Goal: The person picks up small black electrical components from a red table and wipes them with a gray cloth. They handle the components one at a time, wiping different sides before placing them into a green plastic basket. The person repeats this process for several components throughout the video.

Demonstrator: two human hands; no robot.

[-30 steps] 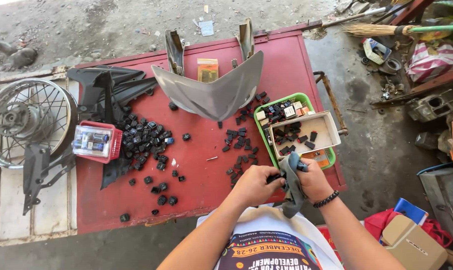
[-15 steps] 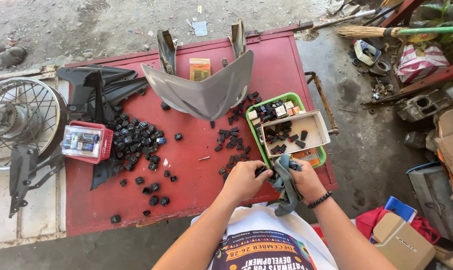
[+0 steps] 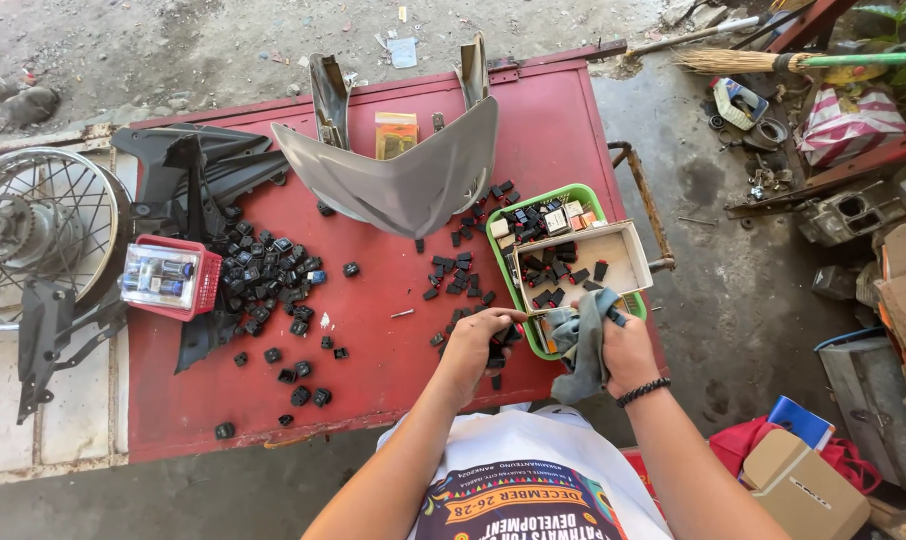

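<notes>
On the red worktop [image 3: 393,330], my right hand [image 3: 623,352] gripped a grey rag [image 3: 581,340] beside the green tray [image 3: 533,342], while my left hand [image 3: 478,340] pinched a small black part [image 3: 500,352].

Person in a white T-shirt [image 3: 533,470], short-sleeved, front printed with a dark panel carrying orange, yellow and white lettering. Both forearms bare. Left hand [image 3: 478,345] bare, no ring or watch visible. Right hand [image 3: 623,352] bare; black beaded bracelet [image 3: 641,392] around the right wrist.
</notes>
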